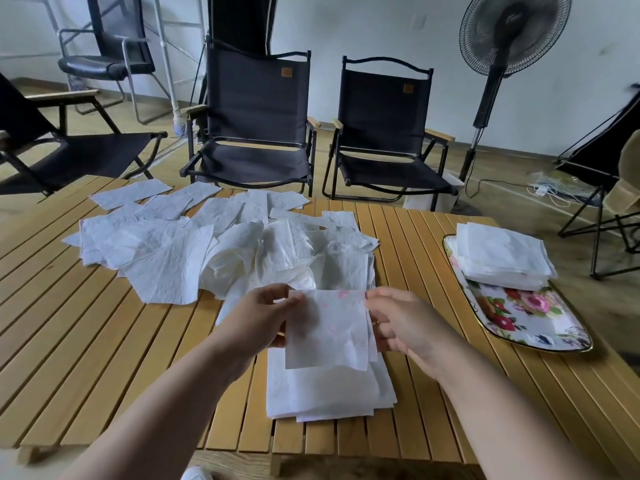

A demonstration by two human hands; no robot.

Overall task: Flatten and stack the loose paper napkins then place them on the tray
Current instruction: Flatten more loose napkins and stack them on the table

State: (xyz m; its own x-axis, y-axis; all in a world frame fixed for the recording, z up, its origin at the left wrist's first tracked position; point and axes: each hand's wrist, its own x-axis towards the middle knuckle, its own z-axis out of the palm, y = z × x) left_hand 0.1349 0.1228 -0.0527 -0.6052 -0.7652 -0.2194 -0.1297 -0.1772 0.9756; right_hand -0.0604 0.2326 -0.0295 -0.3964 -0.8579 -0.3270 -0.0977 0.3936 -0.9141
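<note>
Both hands pinch one napkin (327, 329): left hand (259, 315) at its left edge, right hand (398, 323) at its right. It hangs directly above the near stack (329, 389) on the bench (104, 341); the tray (540, 320) lies right, nearer the right hand.

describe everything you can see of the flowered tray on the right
The tray is a rounded rectangle with a glossy surface, white and printed with pink and red flowers, green leaves and a thin gold-looking rim. It lies flat on the slatted wooden table, towards its right side. A stack of flattened white napkins sits on its far half; the near half is bare.
</note>
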